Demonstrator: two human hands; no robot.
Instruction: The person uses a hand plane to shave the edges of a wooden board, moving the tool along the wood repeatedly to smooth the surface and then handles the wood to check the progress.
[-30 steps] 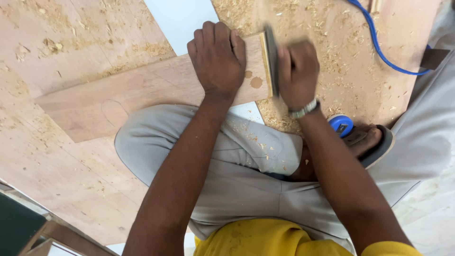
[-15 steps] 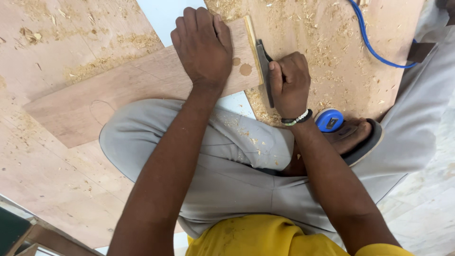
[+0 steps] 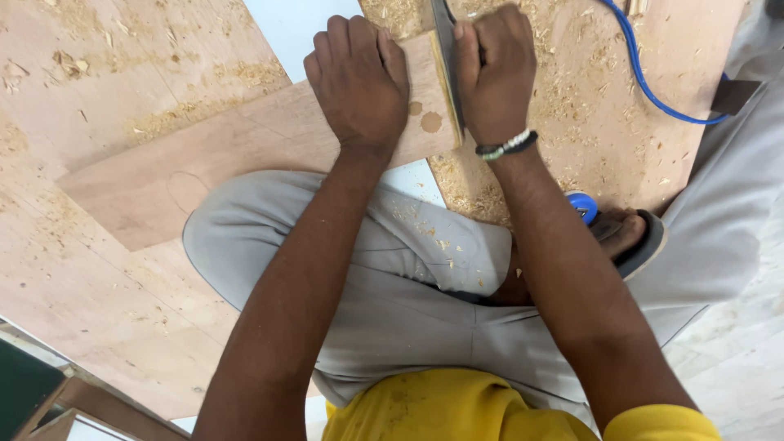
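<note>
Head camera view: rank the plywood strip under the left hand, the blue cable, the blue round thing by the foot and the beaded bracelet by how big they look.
1. Plywood strip
2. Blue cable
3. and 4. Beaded bracelet and blue round thing: too alike to rank, and the latter is partly hidden.
</note>
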